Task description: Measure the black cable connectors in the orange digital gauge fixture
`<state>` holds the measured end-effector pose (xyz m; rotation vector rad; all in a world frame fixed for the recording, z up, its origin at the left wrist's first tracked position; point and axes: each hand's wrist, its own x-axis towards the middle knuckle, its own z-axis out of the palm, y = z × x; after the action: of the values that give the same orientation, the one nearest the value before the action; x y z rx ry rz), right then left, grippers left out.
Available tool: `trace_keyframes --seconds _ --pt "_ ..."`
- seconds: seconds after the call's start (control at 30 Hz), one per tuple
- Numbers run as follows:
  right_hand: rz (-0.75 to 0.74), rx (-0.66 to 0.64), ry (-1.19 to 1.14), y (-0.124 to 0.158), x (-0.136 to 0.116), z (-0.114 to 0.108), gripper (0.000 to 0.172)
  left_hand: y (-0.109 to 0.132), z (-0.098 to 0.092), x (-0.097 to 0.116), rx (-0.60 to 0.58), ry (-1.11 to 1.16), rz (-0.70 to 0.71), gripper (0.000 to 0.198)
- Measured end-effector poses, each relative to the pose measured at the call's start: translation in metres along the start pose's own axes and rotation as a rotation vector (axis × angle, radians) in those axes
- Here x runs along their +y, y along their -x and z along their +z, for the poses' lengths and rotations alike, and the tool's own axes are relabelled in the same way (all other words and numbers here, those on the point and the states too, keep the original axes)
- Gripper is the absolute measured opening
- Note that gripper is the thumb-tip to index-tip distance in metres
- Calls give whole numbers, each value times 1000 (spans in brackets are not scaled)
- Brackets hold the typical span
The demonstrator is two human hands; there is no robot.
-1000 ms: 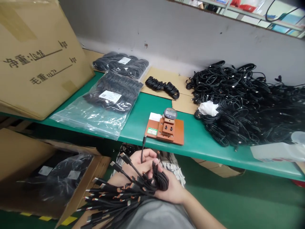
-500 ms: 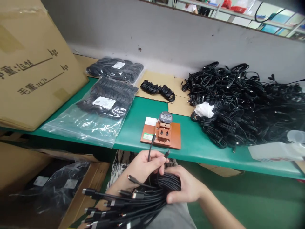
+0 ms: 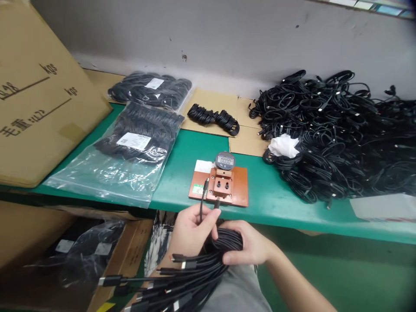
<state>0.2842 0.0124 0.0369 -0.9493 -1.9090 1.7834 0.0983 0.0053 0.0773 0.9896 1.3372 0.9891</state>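
Green workbench [image 3: 175, 173] | bagged black cables [image 3: 139, 143] | cardboard sheets [image 3: 208, 97] | loose black cable heap [image 3: 325, 108] | digital gauge [image 3: 225, 160] on orange plate [image 3: 240, 186]

Carton [image 3: 48, 108] — 毛重, kgs, digital gauge [image 3: 225, 160] — perhaps 0.000

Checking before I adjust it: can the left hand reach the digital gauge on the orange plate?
Probably yes, once the left hand drops the black cables. It sits just before the orange plate, with nothing between it and the digital gauge.

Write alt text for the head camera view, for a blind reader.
The left hand holds up two black cable connectors while the right hand grips their coiled bundle. Ahead on a green workbench lie an orange plate with a digital gauge and heaped black cables.
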Motion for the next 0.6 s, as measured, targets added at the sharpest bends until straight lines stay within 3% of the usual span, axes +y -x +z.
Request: trace_keyframes --seconds 0.17,0.47,0.6 --pt "22 -36 -16 -2 8 -2 45 -3 2 -1 41 37 -5 31" --pt "29 -53 -78 -4 9 -2 42 -7 -9 -13 -81 258 -10 33" --pt "27 -70 -118 -1 8 -1 40 -2 -18 -20 -65 310 5 28"
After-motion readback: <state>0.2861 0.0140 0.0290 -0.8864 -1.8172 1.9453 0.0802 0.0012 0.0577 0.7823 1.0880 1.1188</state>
